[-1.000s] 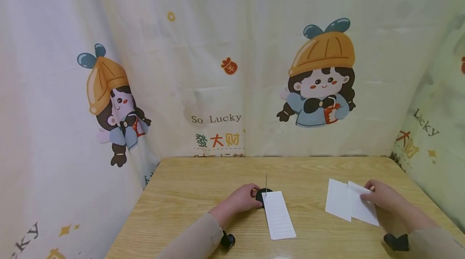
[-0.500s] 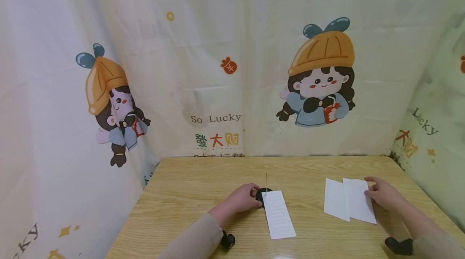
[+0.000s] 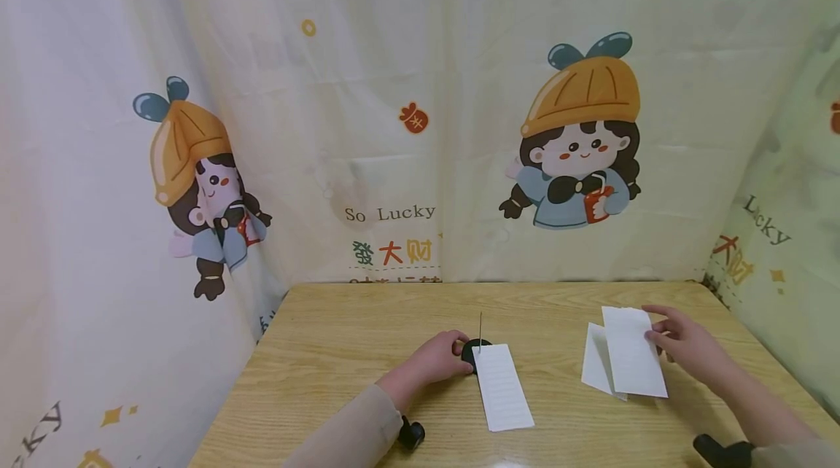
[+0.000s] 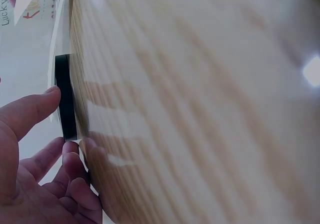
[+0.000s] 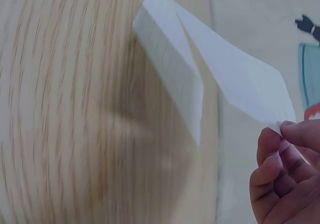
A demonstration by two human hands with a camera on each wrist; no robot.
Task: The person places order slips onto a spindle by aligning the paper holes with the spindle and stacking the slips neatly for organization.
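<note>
At the table's middle stands a paper spike (image 3: 480,333) with a round black base and a thin upright needle. My left hand (image 3: 433,357) holds the rim of its base (image 4: 65,98) between thumb and fingers. A white ruled slip (image 3: 504,388) lies over the base beside the needle and extends toward me; whether it is pierced cannot be told. To the right, my right hand (image 3: 689,344) pinches the edge of a white paper (image 3: 633,351), raised above the table. A second white panel (image 3: 596,362) hangs behind it; whether it is a separate sheet or a fold is unclear.
The wooden table (image 3: 367,315) has a cream curtain (image 3: 367,125) with printed figures along its back and sides. Black wrist-worn devices, one at the left wrist (image 3: 412,434) and one at the right (image 3: 722,451), sit close to the tabletop.
My right hand has moved up and slightly left, lifting the front paper so that it overlaps the panel behind it more. The left hand and the spike have stayed put.
</note>
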